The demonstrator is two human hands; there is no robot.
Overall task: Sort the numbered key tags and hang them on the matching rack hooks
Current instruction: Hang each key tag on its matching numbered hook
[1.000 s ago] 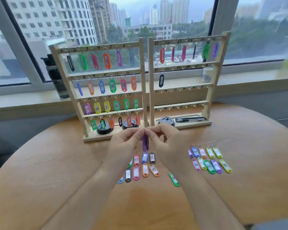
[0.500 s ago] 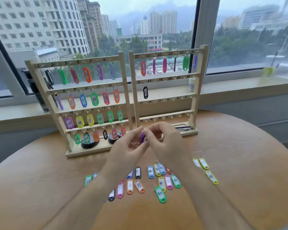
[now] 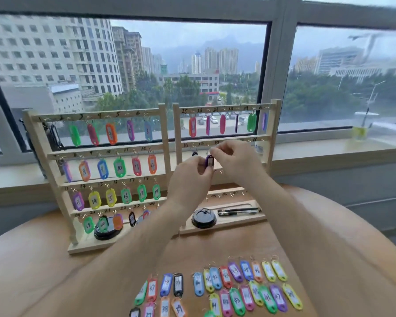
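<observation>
1. Head view (only cam): L hand [image 3: 191, 175] pinches the purple tag [image 3: 209, 161] by its body, thumb + fingers curled round it. The tag is up at the 2nd rail [image 3: 258, 136] of the right rack [image 3: 275, 124], just right of the black tag [image 3: 194, 153] hanging under 31
2. R hand [image 3: 236, 157]: fingers curled, tips pinched at the tag's ring. Ring too small/blurred for me to tell if it's on a hook yet
3. Tag no. unreadable from my end. I judge target = hook 32, next to 31; hooks further along are hidden by R hand
4. To do it well I'd check the no. vs the rail label, have L hold the body steady, let R turn the ring square to the hook tip and slip it over, then let go L first so the weight seats it
5. Risk imo: bumping the black tag off its hook
6. Rest: left rack [image 3: 89, 115] looks filled. Loose tags [image 3: 238, 287] lie in rows on the table [image 3: 55, 259], well apart from both hands
</observation>
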